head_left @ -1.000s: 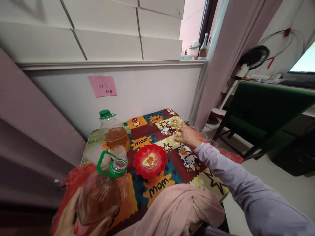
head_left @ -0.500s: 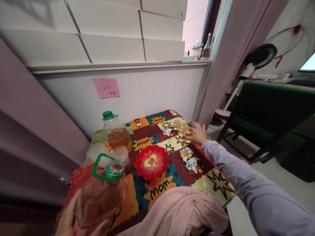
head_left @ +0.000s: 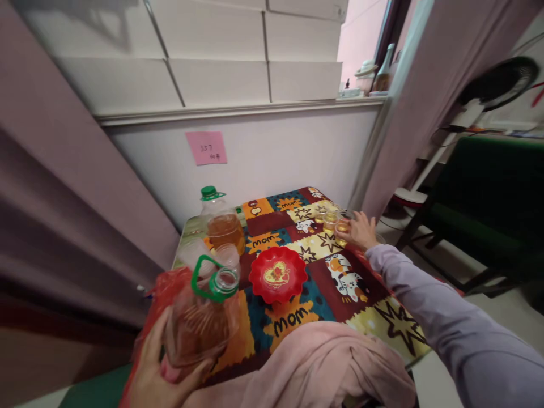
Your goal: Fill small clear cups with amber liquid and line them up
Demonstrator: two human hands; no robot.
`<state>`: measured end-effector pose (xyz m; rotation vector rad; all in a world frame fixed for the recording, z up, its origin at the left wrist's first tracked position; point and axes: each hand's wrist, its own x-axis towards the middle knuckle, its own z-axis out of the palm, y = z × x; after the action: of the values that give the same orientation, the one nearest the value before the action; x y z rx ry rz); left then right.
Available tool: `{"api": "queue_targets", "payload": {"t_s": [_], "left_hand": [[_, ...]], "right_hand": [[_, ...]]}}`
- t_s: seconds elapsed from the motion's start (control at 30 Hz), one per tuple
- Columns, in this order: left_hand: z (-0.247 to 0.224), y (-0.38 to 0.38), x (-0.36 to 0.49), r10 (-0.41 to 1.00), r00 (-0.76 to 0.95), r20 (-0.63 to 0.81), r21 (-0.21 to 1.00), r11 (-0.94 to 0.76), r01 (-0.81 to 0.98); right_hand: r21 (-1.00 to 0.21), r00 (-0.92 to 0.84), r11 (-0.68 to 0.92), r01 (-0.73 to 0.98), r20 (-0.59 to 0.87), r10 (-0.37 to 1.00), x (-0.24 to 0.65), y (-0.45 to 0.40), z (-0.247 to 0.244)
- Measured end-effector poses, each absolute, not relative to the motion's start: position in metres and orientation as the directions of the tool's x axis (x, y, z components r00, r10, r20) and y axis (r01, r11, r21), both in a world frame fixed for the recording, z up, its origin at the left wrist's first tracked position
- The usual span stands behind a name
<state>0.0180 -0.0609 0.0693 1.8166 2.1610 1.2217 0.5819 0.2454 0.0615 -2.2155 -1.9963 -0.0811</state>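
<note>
Reference landmark: red scalloped dish. The open jug, amber liquid inside, is located left of the dish and nearer the viewer; its neck is uncapped. The left hand is cupped around the jug's lower body, supporting it. The small clear cups of yellow liquid are positioned beyond the dish, to its right. The right hand is at the nearest of these, fingers spread wide; firm contact cannot be confirmed. The capped jug, part-filled with amber liquid, stands upright beyond the dish, to its left. Stacked clear cups lie left of the dish. Pink fabric is located on the viewer's side of the dish. All table items rest over a patterned cloth.
</note>
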Motion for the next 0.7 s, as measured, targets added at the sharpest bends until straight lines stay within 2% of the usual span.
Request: {"api": "queue_targets", "payload": {"t_s": [0.1, 0.23, 0.37, 0.43, 0.53, 0.6, 0.7], "left_hand": [[0.080, -0.064, 0.029, 0.870, -0.251, 0.423, 0.613, -0.071, 0.787], [0.080, -0.069, 0.030, 0.879, -0.215, 0.426, 0.610, -0.103, 0.786], [0.076, -0.073, 0.032, 0.853, -0.249, 0.458, 0.624, -0.110, 0.774], [0.075, -0.073, 0.034, 0.848, -0.253, 0.466, 0.630, -0.117, 0.768], [0.072, -0.073, 0.033, 0.831, -0.262, 0.490, 0.625, -0.126, 0.770], [0.068, -0.073, 0.032, 0.815, -0.265, 0.515, 0.619, -0.140, 0.773], [0.063, -0.072, 0.031, 0.808, -0.247, 0.535, 0.615, -0.172, 0.769]], "right_hand": [[-0.090, 0.087, -0.071, 0.993, 0.188, 0.978, 0.589, 0.242, 0.053], [-0.155, 0.022, 0.039, 0.987, 0.374, 0.927, 0.587, 0.239, 0.056], [-0.233, -0.175, 0.334, 0.913, 0.516, 0.838, 0.542, 0.230, 0.083], [-0.299, -0.301, 0.505, 0.809, 0.527, 0.795, 0.502, 0.219, 0.099], [-0.320, -0.418, 0.681, 0.659, 0.596, 0.685, 0.430, 0.197, 0.117], [-0.319, -0.507, 0.752, 0.577, 0.582, 0.636, 0.381, 0.182, 0.125], [-0.313, -0.645, 0.765, 0.562, 0.414, 0.643, 0.315, 0.166, 0.132]]}}
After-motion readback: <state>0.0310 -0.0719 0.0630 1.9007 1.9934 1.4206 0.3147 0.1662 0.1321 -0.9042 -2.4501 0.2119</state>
